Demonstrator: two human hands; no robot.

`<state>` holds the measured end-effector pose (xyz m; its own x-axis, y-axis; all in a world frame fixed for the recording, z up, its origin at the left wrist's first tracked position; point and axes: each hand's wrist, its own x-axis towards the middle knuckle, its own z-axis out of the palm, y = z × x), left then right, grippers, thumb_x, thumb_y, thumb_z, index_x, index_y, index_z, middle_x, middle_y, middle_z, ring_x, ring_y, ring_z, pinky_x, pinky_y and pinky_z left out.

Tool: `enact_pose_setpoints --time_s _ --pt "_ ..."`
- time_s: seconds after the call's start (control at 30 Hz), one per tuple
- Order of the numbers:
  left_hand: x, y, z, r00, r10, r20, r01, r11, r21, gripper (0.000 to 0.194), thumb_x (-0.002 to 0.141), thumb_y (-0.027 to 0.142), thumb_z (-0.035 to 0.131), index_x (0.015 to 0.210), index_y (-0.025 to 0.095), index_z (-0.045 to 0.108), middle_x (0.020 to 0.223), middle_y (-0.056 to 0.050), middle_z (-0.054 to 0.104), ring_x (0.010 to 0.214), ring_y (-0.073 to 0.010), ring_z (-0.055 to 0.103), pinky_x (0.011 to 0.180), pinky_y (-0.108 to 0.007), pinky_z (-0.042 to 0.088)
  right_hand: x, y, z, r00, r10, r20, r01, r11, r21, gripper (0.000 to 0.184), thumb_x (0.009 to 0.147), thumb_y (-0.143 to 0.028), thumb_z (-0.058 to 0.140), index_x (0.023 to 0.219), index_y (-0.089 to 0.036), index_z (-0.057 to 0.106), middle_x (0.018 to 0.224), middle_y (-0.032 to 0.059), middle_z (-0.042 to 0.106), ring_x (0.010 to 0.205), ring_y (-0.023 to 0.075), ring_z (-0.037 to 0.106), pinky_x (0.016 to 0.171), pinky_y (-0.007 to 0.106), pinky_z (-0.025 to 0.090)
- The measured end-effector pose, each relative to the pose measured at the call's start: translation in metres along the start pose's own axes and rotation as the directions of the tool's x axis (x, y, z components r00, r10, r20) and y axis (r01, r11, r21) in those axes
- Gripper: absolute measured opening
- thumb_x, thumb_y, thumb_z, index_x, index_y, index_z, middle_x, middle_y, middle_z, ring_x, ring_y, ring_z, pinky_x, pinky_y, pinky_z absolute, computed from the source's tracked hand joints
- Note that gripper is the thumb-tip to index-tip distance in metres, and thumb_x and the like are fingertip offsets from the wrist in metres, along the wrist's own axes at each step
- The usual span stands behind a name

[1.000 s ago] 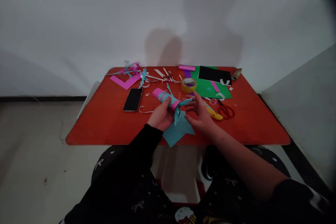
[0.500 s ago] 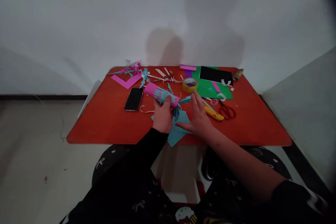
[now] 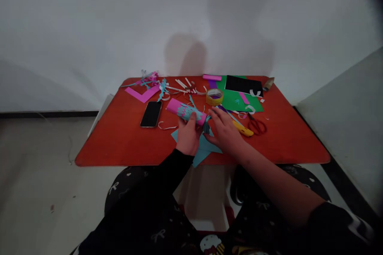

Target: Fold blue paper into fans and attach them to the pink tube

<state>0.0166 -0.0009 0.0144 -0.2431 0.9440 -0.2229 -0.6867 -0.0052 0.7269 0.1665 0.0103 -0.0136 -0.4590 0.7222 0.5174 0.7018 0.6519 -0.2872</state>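
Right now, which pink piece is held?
The blue-banded tube, in the left hand; the V-shaped piece, narrow strip and far-edge piece lie unheld.

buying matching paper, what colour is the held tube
The tube is pink with jagged light-blue bands; head view.

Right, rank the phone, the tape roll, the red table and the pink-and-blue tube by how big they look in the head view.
1. Red table
2. Pink-and-blue tube, partly covered by the left hand
3. Phone
4. Tape roll
Nearness to the camera may help the tube.
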Motion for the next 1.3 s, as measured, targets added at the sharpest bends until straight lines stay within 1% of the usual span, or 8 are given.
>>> enact_pose_setpoints --time_s 0.17,0.3,0.4,0.63,0.87,1.03,1.13,1.3 --pt "-0.001 -0.001 -0.001 0.999 0.040 0.011 -0.040 0.999 0.013 0.051 0.074 0.037 0.085 0.113 0.027 0.053 0.103 0.000 0.067 0.084 -0.0145 0.067 0.080 -0.030 0.053 0.002 0.004 -0.006 0.998 0.034 0.050 -0.030 0.997 -0.068 0.069 0.088 -0.035 0.068 0.150 -0.014 0.044 0.147 0.0191 0.056 0.133 0.0368 0.053 0.112 0.054 0.042" --pt "0.003 -0.003 -0.003 0.999 0.050 0.004 -0.050 0.998 0.045 0.051 0.073 0.040 0.086 0.109 0.028 0.052 0.092 0.002 0.066 0.076 -0.0134 0.064 0.073 -0.028 0.052 0.005 0.001 -0.013 0.994 0.062 0.085 -0.053 0.993 -0.103 0.053 0.088 -0.029 0.066 0.139 -0.018 0.058 0.140 0.0137 0.063 0.122 0.0344 0.056 0.108 0.051 0.040" --pt "0.005 -0.004 -0.005 0.997 0.072 0.006 -0.072 0.996 0.052 0.045 0.075 0.038 0.085 0.105 0.027 0.052 0.087 0.004 0.063 0.074 -0.0121 0.063 0.071 -0.026 0.052 0.007 -0.003 -0.017 0.994 0.083 0.075 -0.072 0.987 -0.143 0.048 0.087 -0.025 0.066 0.134 -0.019 0.062 0.134 0.0111 0.067 0.116 0.0334 0.055 0.105 0.049 0.039" --pt "0.003 -0.008 -0.006 0.998 0.062 0.006 -0.062 0.997 0.046 0.043 0.076 0.031 0.084 0.104 0.025 0.051 0.094 0.002 0.066 0.082 -0.0127 0.066 0.076 -0.026 0.054 0.006 -0.004 -0.017 0.994 0.090 0.057 -0.076 0.975 -0.211 0.045 0.089 -0.020 0.061 0.134 -0.020 0.063 0.128 0.0120 0.069 0.111 0.0325 0.054 0.098 0.046 0.038" --pt "0.006 -0.011 -0.010 0.999 0.048 -0.004 -0.047 0.997 0.054 0.042 0.077 0.031 0.083 0.102 0.026 0.051 0.092 0.003 0.065 0.079 -0.0125 0.065 0.074 -0.026 0.054 0.005 0.004 -0.019 0.995 0.099 0.030 -0.093 0.982 -0.162 0.039 0.090 -0.029 0.064 0.127 -0.018 0.064 0.110 0.0124 0.074 0.105 0.0322 0.058 0.095 0.046 0.040" --pt "0.010 -0.012 -0.014 0.999 0.049 0.014 -0.050 0.997 0.065 0.045 0.075 0.036 0.085 0.102 0.026 0.051 0.092 0.002 0.065 0.079 -0.0130 0.066 0.073 -0.026 0.053 0.006 0.008 -0.022 1.000 0.019 0.002 -0.019 0.996 -0.084 0.044 0.086 -0.030 0.070 0.129 -0.019 0.063 0.120 0.0118 0.072 0.120 0.0331 0.057 0.107 0.049 0.038" --pt "0.011 -0.013 -0.015 0.997 0.069 0.026 -0.071 0.995 0.070 0.047 0.074 0.037 0.086 0.104 0.025 0.052 0.092 0.002 0.065 0.079 -0.0128 0.066 0.072 -0.025 0.052 0.006 0.006 -0.022 0.999 -0.024 0.025 0.026 0.998 -0.056 0.045 0.087 -0.028 0.068 0.131 -0.019 0.062 0.122 0.0124 0.071 0.115 0.0312 0.061 0.105 0.047 0.043" --pt "0.013 -0.012 -0.016 0.995 0.092 0.027 -0.093 0.993 0.071 0.044 0.074 0.032 0.085 0.105 0.025 0.054 0.096 0.002 0.066 0.084 -0.0130 0.066 0.079 -0.027 0.054 0.005 0.001 -0.022 0.998 0.003 0.062 0.003 0.997 -0.083 0.050 0.085 -0.025 0.068 0.134 -0.017 0.059 0.128 0.0138 0.069 0.118 0.0327 0.061 0.104 0.049 0.045"
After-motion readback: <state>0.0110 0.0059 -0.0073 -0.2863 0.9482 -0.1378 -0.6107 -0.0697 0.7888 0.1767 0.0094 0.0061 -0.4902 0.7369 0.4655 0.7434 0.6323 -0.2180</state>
